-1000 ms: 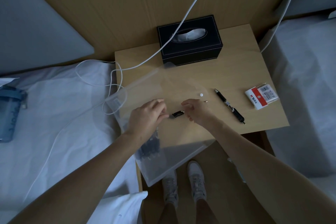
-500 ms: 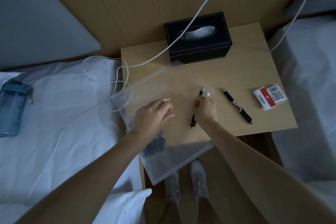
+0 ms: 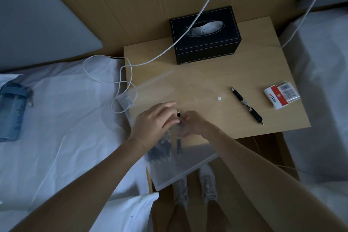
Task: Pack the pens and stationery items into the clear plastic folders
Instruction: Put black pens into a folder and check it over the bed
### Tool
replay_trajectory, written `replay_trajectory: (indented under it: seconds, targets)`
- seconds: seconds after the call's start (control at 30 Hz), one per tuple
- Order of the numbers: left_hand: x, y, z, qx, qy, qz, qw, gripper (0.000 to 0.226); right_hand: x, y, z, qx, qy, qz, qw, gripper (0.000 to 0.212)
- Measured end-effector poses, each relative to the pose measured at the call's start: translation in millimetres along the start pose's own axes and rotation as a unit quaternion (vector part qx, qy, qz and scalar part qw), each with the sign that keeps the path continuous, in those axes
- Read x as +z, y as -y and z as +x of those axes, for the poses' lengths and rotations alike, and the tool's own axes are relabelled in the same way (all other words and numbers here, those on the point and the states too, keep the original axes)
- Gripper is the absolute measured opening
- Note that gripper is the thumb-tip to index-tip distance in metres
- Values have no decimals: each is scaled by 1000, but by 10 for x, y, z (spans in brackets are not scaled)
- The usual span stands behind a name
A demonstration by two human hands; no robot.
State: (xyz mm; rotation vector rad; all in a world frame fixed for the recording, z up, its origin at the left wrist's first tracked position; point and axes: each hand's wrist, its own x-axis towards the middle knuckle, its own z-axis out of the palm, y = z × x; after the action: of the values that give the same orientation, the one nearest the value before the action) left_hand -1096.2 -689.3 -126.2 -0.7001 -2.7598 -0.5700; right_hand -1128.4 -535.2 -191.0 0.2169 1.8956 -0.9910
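Observation:
A clear plastic folder (image 3: 188, 167) lies across the wooden nightstand (image 3: 216, 77) and overhangs its front edge. Several black pens (image 3: 160, 149) show through the folder near its left side. My right hand (image 3: 195, 124) pinches a black pen (image 3: 178, 141) whose lower part lies under the folder's sheet. My left hand (image 3: 156, 120) holds the folder's flap next to that pen. Another black pen (image 3: 246, 105) lies loose on the nightstand to the right. A red and white packet (image 3: 281, 97) sits near the right edge.
A black tissue box (image 3: 205, 36) stands at the back of the nightstand. White cables (image 3: 120, 81) run over it and onto the white bed (image 3: 66, 118) at left. A blue bottle (image 3: 11, 111) lies on that bed. My shoes (image 3: 195, 184) are below the folder.
My right hand has carried the black pen left and down, so its lower part now lies in the folder. My left hand stays at the flap. The camera view shifted slightly.

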Motion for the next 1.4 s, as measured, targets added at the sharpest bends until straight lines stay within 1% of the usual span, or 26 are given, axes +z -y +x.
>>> replay_trajectory:
  seconds: [0.07,0.13,0.2,0.3,0.37,0.43,0.53,0.6,0.63,0.7,0.77,0.87,0.9,0.93,1.0,1.07,1.13,1.17,1.23,1.33,1.4]
  targets:
    - [-6,-1,11,0,1,-2,1000,24,-16,30,-57,-6,21,11,1000,16]
    - [-2,-6,19,5,2,-4,1000,23,-71,62,-161,-20,43,47,998,14]
    - [2,-11,30,5,5,-2,1000,24,-145,54,-233,-30,21,94,995,15]
    - [20,-7,53,-2,18,-6,1000,24,-328,-23,-292,-59,-49,134,988,29]
    - [30,-11,88,-7,29,-8,1000,24,-519,-107,-317,-85,-103,148,980,29]
    - [44,-31,140,-8,35,-2,999,26,-740,-219,-344,-92,-180,90,975,22]
    - [76,-78,232,-2,40,8,999,29,-1046,-433,-407,-82,-317,-15,945,22]
    - [103,-109,282,1,46,12,999,26,-1186,-579,-429,-52,-372,-46,926,24]
    - [120,-122,298,4,49,17,999,23,-1231,-656,-423,-29,-385,-65,920,25]
    - [154,-145,315,8,53,25,998,21,-1274,-788,-410,10,-373,-119,920,28]
    - [186,-151,318,13,53,28,998,27,-1280,-866,-387,22,-350,-176,920,29]
    - [215,-145,316,15,54,29,998,32,-1255,-875,-363,24,-340,-191,920,31]
    - [216,-144,320,16,55,31,998,32,-1251,-863,-354,27,-336,-177,925,31]
    - [214,-144,325,17,55,33,998,32,-1249,-841,-350,34,-334,-138,932,29]
    - [207,-143,330,22,56,33,998,32,-1243,-763,-358,35,-339,-18,940,22]
    - [204,-143,324,25,54,36,998,32,-1228,-635,-381,9,-346,69,936,17]
    - [202,-146,313,21,49,33,998,32,-1199,-479,-393,-21,-328,112,938,12]
    - [201,-149,306,18,47,31,998,32,-1169,-386,-405,-31,-312,110,943,11]
    - [198,-148,293,15,44,27,999,32,-1107,-216,-405,-43,-289,38,956,12]
    - [178,-145,278,10,35,15,999,32,-1012,-7,-356,-37,-286,-101,952,20]
    - [166,-142,265,8,28,6,1000,30,-930,102,-303,-33,-267,-150,951,19]
